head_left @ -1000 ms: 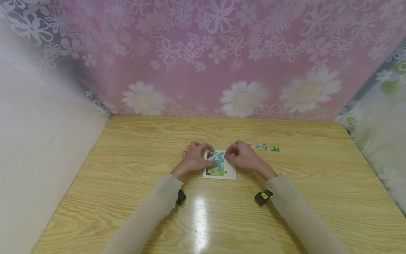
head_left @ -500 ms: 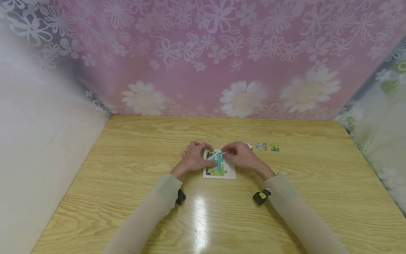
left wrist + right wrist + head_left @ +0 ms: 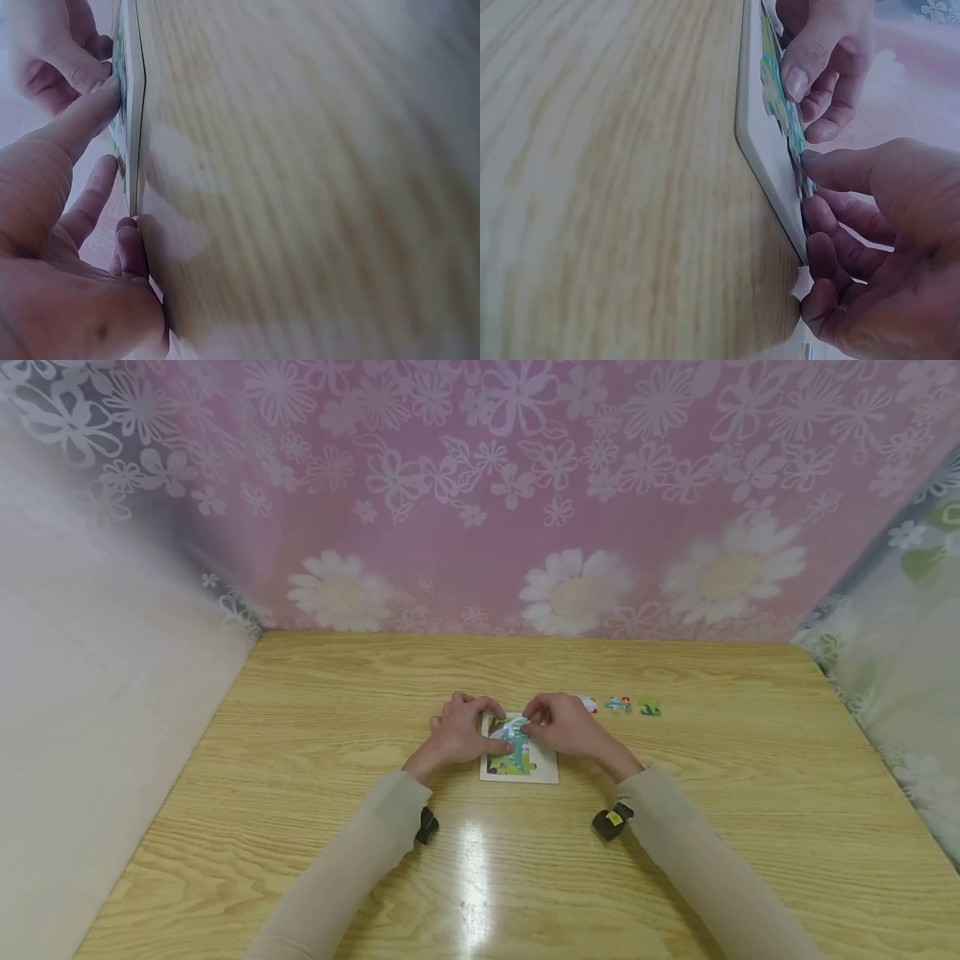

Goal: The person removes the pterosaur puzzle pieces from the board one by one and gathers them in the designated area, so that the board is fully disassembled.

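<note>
A small white puzzle board [image 3: 546, 768] lies flat on the table, its left part covered by joined pieces of a green and teal dinosaur picture [image 3: 516, 762]. My left hand [image 3: 459, 731] rests over the board's left side, thumb pressing on the picture and index finger at the top edge. At the upper right of the picture, my right hand [image 3: 570, 724] pinches a puzzle piece [image 3: 810, 186] between thumb and fingers, mostly hidden by them. The right wrist view has the thumb and fingertips against the board's surface, close to the left hand's fingers.
Three loose puzzle pieces lie in a row beyond the right hand: a partly hidden red and white one [image 3: 589, 703], a blue one [image 3: 618, 704] and a green one [image 3: 650, 706]. A flowered pink curtain [image 3: 450, 527] hangs behind the wooden table [image 3: 337, 677].
My right hand has shifted slightly left with the puzzle piece, over the picture's upper right. More of the nearest loose piece shows behind it. The left hand stays in place.
</note>
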Demonstrator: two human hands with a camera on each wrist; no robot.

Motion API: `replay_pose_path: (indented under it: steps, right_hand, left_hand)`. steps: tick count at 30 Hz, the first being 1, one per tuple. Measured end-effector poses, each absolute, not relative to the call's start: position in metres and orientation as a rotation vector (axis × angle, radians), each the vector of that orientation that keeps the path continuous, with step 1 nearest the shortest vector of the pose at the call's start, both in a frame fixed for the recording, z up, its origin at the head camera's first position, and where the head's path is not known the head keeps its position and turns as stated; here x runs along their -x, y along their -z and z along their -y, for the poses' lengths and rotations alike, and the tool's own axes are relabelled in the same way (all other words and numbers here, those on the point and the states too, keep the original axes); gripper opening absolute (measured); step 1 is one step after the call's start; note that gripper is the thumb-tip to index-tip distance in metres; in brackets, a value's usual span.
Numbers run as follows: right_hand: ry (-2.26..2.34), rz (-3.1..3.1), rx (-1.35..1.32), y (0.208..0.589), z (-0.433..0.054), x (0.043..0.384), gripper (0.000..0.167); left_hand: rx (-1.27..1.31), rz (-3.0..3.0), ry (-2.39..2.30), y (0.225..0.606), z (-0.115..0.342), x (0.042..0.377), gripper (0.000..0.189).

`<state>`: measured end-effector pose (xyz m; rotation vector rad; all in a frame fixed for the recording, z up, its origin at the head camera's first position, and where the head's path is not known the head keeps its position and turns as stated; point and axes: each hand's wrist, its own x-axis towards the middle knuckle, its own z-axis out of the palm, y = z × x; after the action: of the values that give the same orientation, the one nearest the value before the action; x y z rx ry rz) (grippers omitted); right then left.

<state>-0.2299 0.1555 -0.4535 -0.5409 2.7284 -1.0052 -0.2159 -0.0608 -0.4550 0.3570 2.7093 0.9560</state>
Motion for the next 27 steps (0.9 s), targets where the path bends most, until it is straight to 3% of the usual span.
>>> replay_pose_path:
  steps: [27]
  right_hand:
    - [1.133, -2.682, 0.469, 0.4528, -0.1545, 0.2292, 0.01]
  left_hand:
    - [-0.291, -2.716, -0.887, 0.4494, 0.0548, 0.2123, 0.042]
